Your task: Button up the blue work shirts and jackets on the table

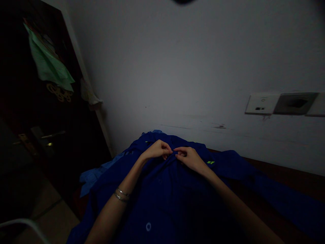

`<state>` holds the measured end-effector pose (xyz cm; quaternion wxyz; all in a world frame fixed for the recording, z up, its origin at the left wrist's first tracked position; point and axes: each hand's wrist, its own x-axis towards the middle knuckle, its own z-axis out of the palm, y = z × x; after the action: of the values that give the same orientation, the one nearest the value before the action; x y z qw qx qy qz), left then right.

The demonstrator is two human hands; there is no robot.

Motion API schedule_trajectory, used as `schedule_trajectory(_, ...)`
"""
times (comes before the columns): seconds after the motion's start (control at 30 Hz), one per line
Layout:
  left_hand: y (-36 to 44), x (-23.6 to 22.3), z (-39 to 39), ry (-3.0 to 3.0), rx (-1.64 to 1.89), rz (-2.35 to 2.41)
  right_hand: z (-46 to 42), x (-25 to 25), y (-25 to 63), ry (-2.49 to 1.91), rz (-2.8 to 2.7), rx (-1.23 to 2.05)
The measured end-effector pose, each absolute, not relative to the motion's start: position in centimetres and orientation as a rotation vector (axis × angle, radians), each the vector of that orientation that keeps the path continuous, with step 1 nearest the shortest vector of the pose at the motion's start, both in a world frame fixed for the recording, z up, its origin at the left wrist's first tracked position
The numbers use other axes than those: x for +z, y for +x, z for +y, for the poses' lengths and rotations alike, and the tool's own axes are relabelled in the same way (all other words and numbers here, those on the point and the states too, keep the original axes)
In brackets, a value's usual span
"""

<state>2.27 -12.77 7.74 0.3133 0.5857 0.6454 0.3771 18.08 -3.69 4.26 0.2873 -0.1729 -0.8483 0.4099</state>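
Note:
A dark blue long-sleeved garment [162,196] lies spread out before me, with small yellow-green marks near its upper part. My left hand [162,149] pinches the fabric near the top of its front, thumb and forefinger together. Just to the right, my right hand [186,156] has thumb and forefinger bent around the same bit of cloth, its tips close to the left ones. Folds run down from the fingertips. What exactly lies between them is too dark and small to make out. Lower on the front shows a pale round ring, like a snap or button [148,226].
Lighter blue cloth [91,176] sticks out at the left beneath the garment. A dark wooden surface [284,171] shows by the wall. Wall sockets [261,104] are at the right. On the left stands a dark door [76,135] with a green cloth [48,62] hanging.

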Motion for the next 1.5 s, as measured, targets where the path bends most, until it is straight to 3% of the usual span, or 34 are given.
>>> schedule_trajectory(0.3, 0.5, 7.7, -12.6, 1.487, 1.054, 1.789, -2.1, 4.0, 18.7, -0.515, -2.434, 0.656)
schedule_trajectory(0.47, -2.1, 6.6, -12.2, 1.65, 0.903, 2.291, -0.6, 3.2, 19.0, -0.615, -2.494, 0.482)
schedule_trajectory(0.67, -2.9, 5.0, -11.7, 1.745, 0.742, 2.521, -0.5, 2.4, 18.6, -0.691, -2.496, 0.481)
schedule_trajectory(0.93, 1.2, 5.3, -14.9, 1.917, 0.847, 2.227, -1.1, 2.3, 18.5, -0.647, -2.386, 0.507)
schedule_trajectory(1.13, 4.3, 4.3, -18.3, 1.844, 0.528, 2.145, -1.2, 2.8, 17.7, -0.646, -2.049, 1.258)
schedule_trajectory(1.27, 4.6, 2.5, -19.1, 1.738, 0.594, 2.204, -1.8, 3.2, 17.7, -0.595, -1.947, 1.434)
schedule_trajectory(1.4, 4.2, 1.2, -19.1, 1.615, 0.718, 2.13, -2.6, 3.1, 18.0, -0.591, -2.027, 1.33)
schedule_trajectory(1.5, 4.0, 0.9, -19.1, 1.421, 0.847, 2.057, -3.5, 3.2, 18.6, -0.549, -2.055, 0.922)
